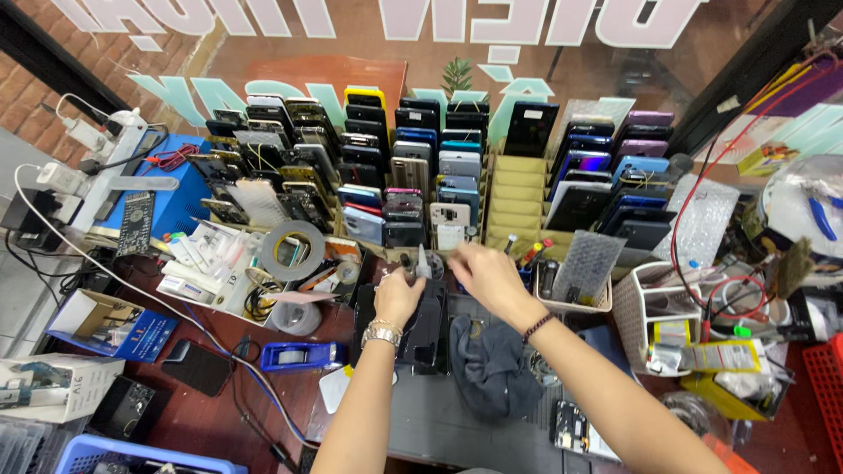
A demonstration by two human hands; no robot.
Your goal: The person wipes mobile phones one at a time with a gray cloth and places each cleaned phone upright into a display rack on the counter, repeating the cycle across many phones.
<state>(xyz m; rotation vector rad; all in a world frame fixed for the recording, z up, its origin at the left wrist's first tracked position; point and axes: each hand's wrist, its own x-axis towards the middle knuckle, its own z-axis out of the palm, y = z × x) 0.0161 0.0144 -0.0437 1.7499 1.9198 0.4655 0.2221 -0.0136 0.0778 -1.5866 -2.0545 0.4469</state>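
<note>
My left hand (397, 296), with a metal watch on its wrist, is closed around a small bottle with a pointed grey nozzle (422, 263) held upright. My right hand (486, 274), with a dark bead bracelet on its wrist, reaches to the left with its fingers at the nozzle's tip; whether they grip it I cannot tell. Both hands hover above a black phone (421, 338) lying on a grey work mat (457, 412). A crumpled dark grey cloth (488, 364) lies on the mat under my right forearm.
Cardboard racks (518, 189) at the back hold several rows of upright phones. A grey tape roll (292, 249) and a blue tape dispenser (303, 355) sit at the left. A white basket (654, 312), red wires and a red crate (828, 377) crowd the right.
</note>
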